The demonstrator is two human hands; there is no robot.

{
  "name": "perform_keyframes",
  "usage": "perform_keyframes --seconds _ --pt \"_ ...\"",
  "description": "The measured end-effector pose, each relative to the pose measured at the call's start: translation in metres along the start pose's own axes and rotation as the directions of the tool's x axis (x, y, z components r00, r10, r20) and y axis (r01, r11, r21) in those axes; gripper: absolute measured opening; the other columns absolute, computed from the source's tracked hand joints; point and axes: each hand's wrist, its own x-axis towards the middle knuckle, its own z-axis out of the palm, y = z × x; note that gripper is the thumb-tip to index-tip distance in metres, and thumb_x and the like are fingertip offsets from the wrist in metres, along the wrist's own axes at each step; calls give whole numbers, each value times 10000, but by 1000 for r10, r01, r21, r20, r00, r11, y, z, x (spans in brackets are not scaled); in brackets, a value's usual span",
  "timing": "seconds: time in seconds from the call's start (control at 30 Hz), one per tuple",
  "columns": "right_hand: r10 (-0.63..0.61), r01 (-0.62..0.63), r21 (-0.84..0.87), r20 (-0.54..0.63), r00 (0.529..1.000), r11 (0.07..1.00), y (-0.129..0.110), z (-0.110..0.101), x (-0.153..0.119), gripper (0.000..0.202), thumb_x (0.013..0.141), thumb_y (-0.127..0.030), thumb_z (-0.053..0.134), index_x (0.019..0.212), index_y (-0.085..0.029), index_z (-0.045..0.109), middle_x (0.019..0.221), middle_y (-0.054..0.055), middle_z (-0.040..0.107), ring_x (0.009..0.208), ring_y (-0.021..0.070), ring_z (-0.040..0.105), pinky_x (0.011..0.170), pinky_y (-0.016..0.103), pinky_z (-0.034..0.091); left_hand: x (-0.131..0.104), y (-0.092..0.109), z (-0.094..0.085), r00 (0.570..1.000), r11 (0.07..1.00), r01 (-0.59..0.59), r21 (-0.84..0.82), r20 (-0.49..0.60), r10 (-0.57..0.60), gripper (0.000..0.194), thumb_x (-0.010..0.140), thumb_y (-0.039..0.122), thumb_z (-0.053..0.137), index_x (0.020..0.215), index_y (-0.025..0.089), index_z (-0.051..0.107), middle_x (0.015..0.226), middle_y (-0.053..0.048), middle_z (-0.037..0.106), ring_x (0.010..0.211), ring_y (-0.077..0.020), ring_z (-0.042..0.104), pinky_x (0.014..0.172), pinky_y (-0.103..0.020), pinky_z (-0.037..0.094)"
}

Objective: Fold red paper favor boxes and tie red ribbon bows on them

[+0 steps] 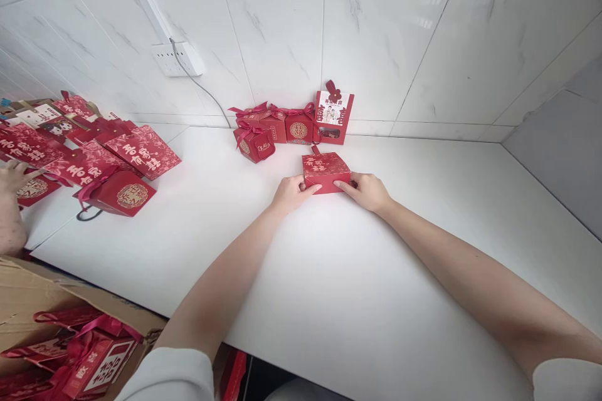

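Observation:
A red gift box with pale printed characters and a small tab on top rests on the white table, held from both sides. My left hand grips its left front corner, thumb along the front face. On the right side, my right hand closes on the other corner, its thumb also on the front. The fingers behind the box are partly hidden. Just behind it, a red and white card box with a flower loop stands against the wall, beside several ribbon-tied red boxes.
Many red gift boxes crowd the table's left side, where another person's hand touches them. A cardboard carton at lower left holds more red boxes. A wall socket has a grey cable running down behind the table.

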Motion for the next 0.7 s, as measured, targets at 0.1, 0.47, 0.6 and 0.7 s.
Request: perform_keyframes --seconds 0.1,0.47,0.6,0.7 --pt "-20 20 40 3 1000 999 -1 0 -1 463 893 -638 431 847 -241 664 636 25 627 563 189 529 562 302 370 -1 0 0 1000 1000 -15 -22 -27 14 454 755 545 635 599 192 396 561 50 379 520 -93 330 522 -266 272" --pt "-24 26 71 -19 1000 997 -4 -1 -2 513 890 -669 407 815 -229 662 594 15 572 533 175 482 556 304 362 -2 -1 1 996 998 -4 -69 -88 -2 485 752 559 641 584 192 370 545 54 368 522 -93 342 529 -261 282" --pt "-24 25 70 -15 1000 997 -3 -1 -2 524 887 -674 401 805 -223 656 603 19 586 539 175 489 556 303 364 -2 -1 1 996 997 -10 -71 -92 4 507 763 583 620 580 190 358 545 54 354 515 -88 311 523 -260 270" --pt "-28 29 66 -9 1000 997 -4 -2 -2 519 889 -667 404 802 -219 653 607 17 589 545 171 492 558 297 366 -1 -1 1 996 997 -7 -75 -88 1 503 763 583 618 581 188 366 544 55 351 518 -88 310 524 -259 266"
